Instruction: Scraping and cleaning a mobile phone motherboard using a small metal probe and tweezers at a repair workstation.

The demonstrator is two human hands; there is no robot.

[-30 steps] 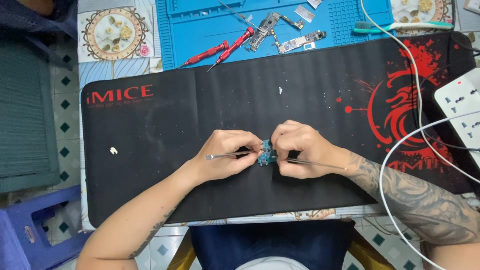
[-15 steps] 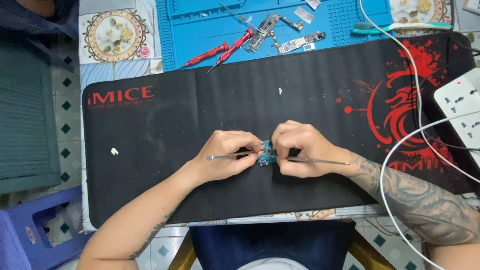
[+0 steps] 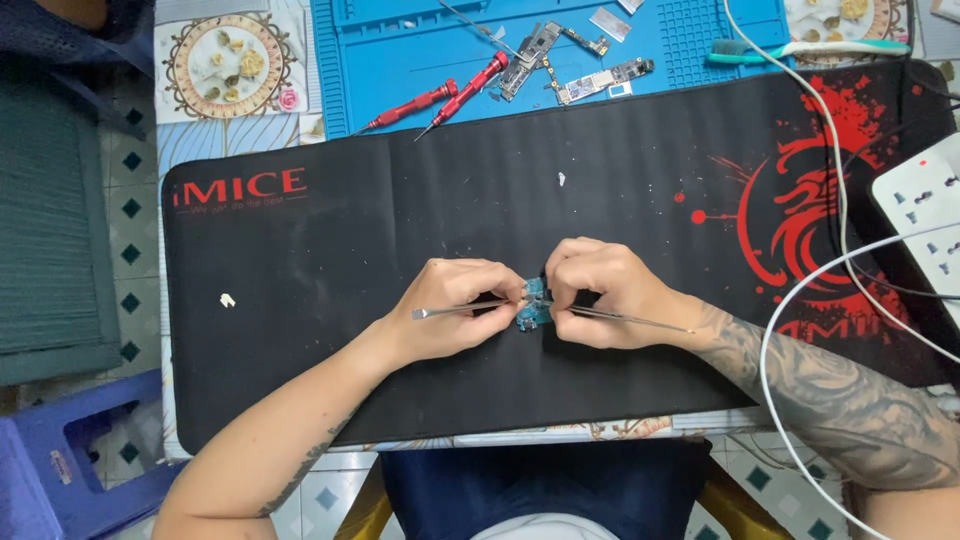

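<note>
A small blue-green circuit board (image 3: 533, 304) sits on the black desk mat (image 3: 420, 210) between both hands. My left hand (image 3: 455, 305) pinches a pair of metal tweezers (image 3: 450, 310) whose tips reach the board's left edge. My right hand (image 3: 600, 292) grips a second thin metal tool (image 3: 640, 320) that runs back along the wrist, its tip at the board's right side. The fingers of both hands hide most of the board.
Behind the mat lies a blue work mat (image 3: 420, 50) with two red screwdrivers (image 3: 440, 100), phone boards (image 3: 580, 70) and a toothbrush (image 3: 800, 48). A white power strip (image 3: 925, 215) and white cables (image 3: 800, 300) are at the right. A blue stool (image 3: 60, 460) stands lower left.
</note>
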